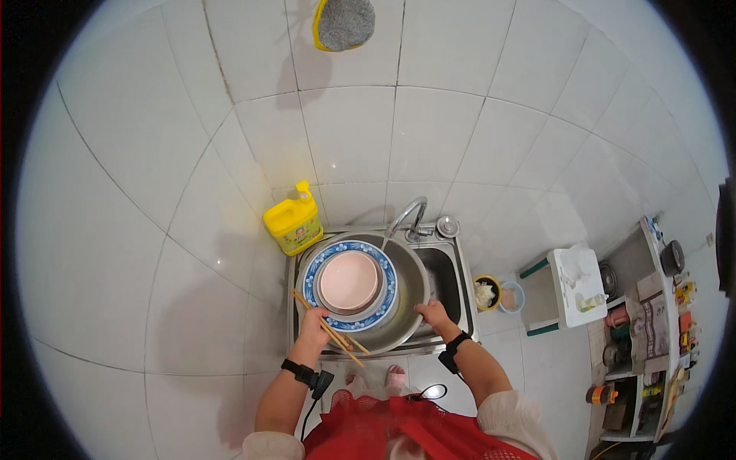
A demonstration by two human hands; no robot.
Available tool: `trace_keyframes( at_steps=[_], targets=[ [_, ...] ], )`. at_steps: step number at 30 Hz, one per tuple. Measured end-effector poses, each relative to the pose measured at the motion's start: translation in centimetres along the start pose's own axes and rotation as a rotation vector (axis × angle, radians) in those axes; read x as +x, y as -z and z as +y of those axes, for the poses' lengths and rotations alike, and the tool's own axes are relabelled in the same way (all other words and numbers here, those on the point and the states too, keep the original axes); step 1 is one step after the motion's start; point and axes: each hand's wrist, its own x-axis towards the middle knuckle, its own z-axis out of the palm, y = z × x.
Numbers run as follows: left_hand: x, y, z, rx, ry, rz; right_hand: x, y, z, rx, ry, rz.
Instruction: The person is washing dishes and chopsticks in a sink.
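Observation:
My left hand (313, 332) is closed around several wooden chopsticks (356, 352) and meets the near-left rim of a blue-and-white floral dish (391, 287). That dish carries nested bowls, with a pale pink bowl (349, 280) on top. The stack is at the left side of a large stainless-steel basin (424, 276), which sits over the sink (445, 270). With my right hand (436, 317) I grip the basin's right rim. Above the basin, a chrome faucet (415, 207) appears to let down a thin stream of water. Cloudy liquid shows inside the basin; what lies under the dish is hidden.
A yellow detergent jug (293, 224) stands at the sink's back left. A sink strainer (447, 226) rests at the back right corner. On the wall hangs a grey scrubbing pad (346, 24). To the right are small bins (487, 293), a white stool (578, 287) and loaded shelves (652, 328).

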Motion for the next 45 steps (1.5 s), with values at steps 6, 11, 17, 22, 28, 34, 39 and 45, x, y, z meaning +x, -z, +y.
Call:
trace_keyframes(
  at_steps=[6,11,17,22,28,34,39,45],
  targets=[
    [4.7,4.4,-1.0,-0.127,-0.051,0.022,-0.7,-2.2,-0.9,0.02,-0.131,0.017],
    [4.4,4.3,-1.1,-0.06,-0.007,-0.045,-1.8,-2.9,-1.2,0.15,-0.19,-0.021],
    [4.4,3.7,-0.7,-0.022,0.02,0.004,-1.2,-3.1,-0.6,0.083,-0.223,-0.075],
    [5.9,4.1,-1.4,-0.018,0.078,-0.044,-0.7,-2.3,0.7,0.035,-0.23,-0.06],
    [7.2,6.2,-0.4,-0.023,0.103,-0.001,-2.1,-4.7,-2.8,-0.555,-0.061,0.251],
    [6.5,4.9,-0.2,0.01,-0.017,0.039,-4.0,-7.8,-8.9,-0.49,0.492,0.453],
    [10.1,4.8,-1.4,0.054,0.092,-0.068,0.3,-8.8,-5.2,0.039,0.25,0.218],
    [12.7,7.6,-0.7,0.142,0.031,-0.079,-2.2,-11.0,-9.8,0.191,-0.299,-0.024]
  ],
)
